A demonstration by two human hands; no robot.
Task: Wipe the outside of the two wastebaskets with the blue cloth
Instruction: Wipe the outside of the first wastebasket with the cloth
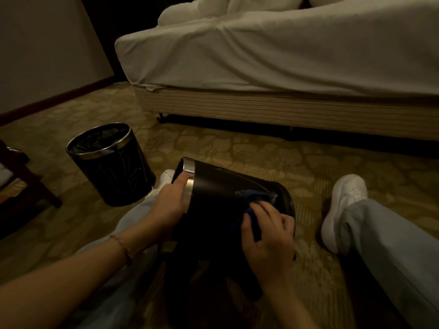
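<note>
The right hand [267, 230] has its fingers curled over the bunched blue cloth [249, 210] and presses it against the dark side wall of the tipped wastebasket [228, 200], near the base end. The left hand [169, 205] grips the metal rim band [190, 176], thumb along the band; where the other fingers lie cannot be told. This hold appears intended to brace the basket against the wiping pressure and to allow it to be turned.

The basket lies on its side between the person's legs, its long axis running from mouth at upper left to base at lower right, the mouth facing left and away. Laying it down presents the wall upward to the cloth.

The second wastebasket [111, 165] stands upright on the carpet [237, 148], well apart to the left, mouth up, a liner inside. The bed [273, 67] stands beyond.
</note>
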